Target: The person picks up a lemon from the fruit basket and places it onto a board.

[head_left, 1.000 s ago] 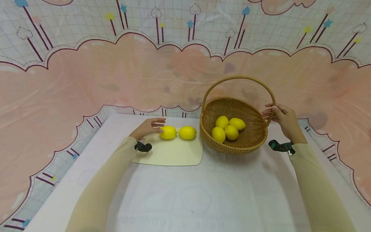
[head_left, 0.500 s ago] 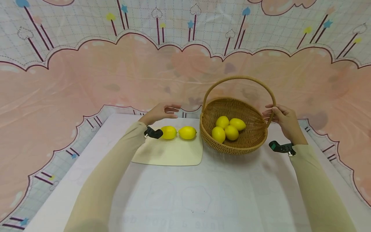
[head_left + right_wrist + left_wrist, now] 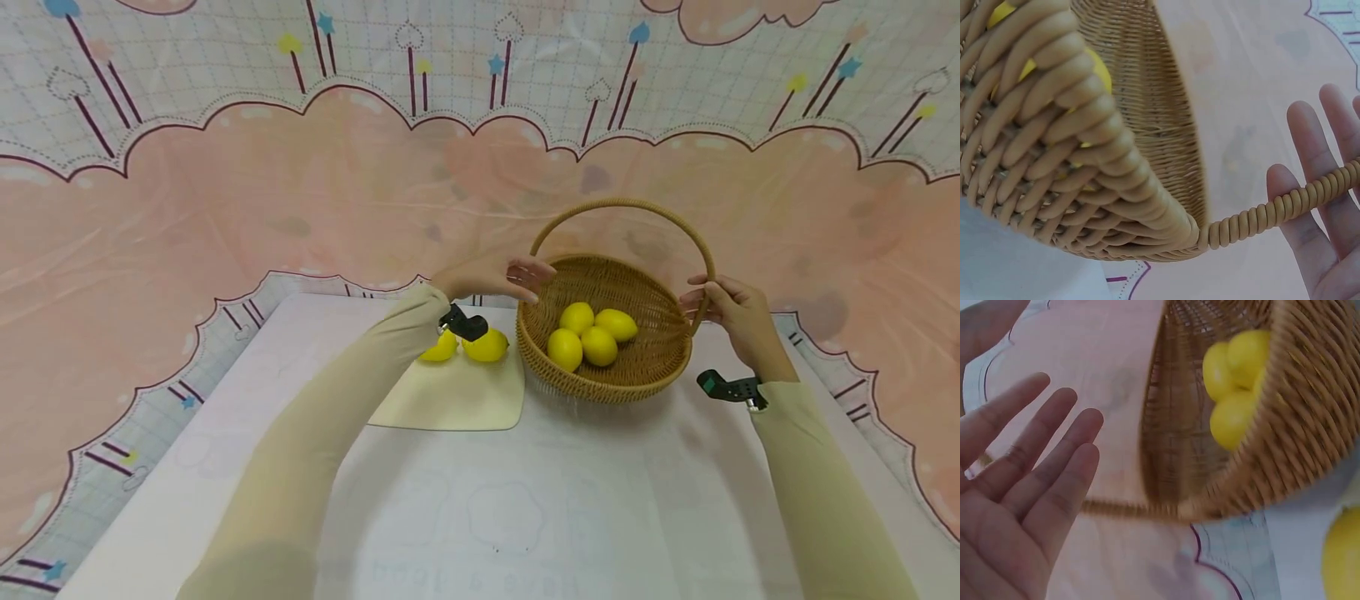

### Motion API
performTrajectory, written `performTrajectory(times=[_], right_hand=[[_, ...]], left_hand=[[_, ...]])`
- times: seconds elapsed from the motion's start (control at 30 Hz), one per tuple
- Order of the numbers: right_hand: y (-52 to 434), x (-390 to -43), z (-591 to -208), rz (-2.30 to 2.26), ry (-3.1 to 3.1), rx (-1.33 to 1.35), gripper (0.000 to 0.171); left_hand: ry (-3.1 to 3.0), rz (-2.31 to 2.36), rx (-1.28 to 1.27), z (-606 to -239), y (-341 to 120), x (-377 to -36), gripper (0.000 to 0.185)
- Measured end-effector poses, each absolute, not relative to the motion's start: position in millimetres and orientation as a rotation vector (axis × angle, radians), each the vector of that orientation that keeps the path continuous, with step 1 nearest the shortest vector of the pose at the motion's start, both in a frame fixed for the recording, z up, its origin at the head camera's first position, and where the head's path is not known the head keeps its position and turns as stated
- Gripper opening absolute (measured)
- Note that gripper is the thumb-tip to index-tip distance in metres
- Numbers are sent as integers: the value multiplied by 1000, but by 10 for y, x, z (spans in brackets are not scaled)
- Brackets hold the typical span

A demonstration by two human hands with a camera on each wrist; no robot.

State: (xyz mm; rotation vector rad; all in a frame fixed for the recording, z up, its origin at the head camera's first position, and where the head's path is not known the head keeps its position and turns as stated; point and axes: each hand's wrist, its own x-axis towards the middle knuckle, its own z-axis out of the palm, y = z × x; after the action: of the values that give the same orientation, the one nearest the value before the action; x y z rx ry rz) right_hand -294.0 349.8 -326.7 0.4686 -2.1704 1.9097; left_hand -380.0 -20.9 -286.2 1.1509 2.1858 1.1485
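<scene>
Reaching across toward the wicker basket point(image 3: 603, 333), the left hand point(image 3: 497, 277) hangs just off the basket's left rim, where the hoop handle point(image 3: 622, 204) rises from the weave. Its fingers point(image 3: 1035, 462) are straight and spread, palm turned to the basket wall, gripping nothing; the left wrist view shows a gap between fingertips and wicker, so the grip is apart and not yet in contact.

The right hand point(image 3: 731, 315) is at the basket's opposite side, at the right foot of the handle. In the right wrist view the coiled handle cord lies across its straight fingers point(image 3: 1310, 162), touching them, though the head view hints at a slight curl, so any wrap round the cord is loose at most.

The basket stands upright between the two hands, its handle arching side to side from one hand to the other. It lies directly right of the left hand, which is near but apart, while the right hand already touches it.

Inside the basket sit four lemons point(image 3: 592, 335), bunched together. Left of the basket, two more lemons point(image 3: 487, 346) lie on a pale cutting board point(image 3: 450, 400), partly hidden by the left forearm. Everything rests on a white surface point(image 3: 525, 517).
</scene>
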Motion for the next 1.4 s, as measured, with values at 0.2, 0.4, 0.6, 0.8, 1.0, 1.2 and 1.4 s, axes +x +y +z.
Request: performTrajectory(times=[0.2,0.4,0.6,0.8,1.0,1.2,1.4], right_hand=[[3514,-2929,-3276,1921,-2163,484,22],[3525,-2914,-3275,1926,-2165,475,23],[3541,-2905,-3283,1933,-2164,474,24],[3542,-2914,-3255,1923,-2202,498,24],[3521,-2931,-3212,1956,-2212,605,24],[3510,-2932,-3225,1972,-2193,584,23],[3509,-2920,-3234,1968,-2193,556,23]], left_hand=[[2173,1054,1188,-2804,237,-3819,55],[2217,955,1206,-2885,604,-3870,52],[2285,854,1164,-3050,859,-3906,54],[2332,816,1094,-3223,1036,-3907,53],[2339,841,1054,-3336,1109,-3888,49],[2374,766,1012,-3404,1110,-3886,51],[2392,667,978,-3470,1093,-3896,49]])
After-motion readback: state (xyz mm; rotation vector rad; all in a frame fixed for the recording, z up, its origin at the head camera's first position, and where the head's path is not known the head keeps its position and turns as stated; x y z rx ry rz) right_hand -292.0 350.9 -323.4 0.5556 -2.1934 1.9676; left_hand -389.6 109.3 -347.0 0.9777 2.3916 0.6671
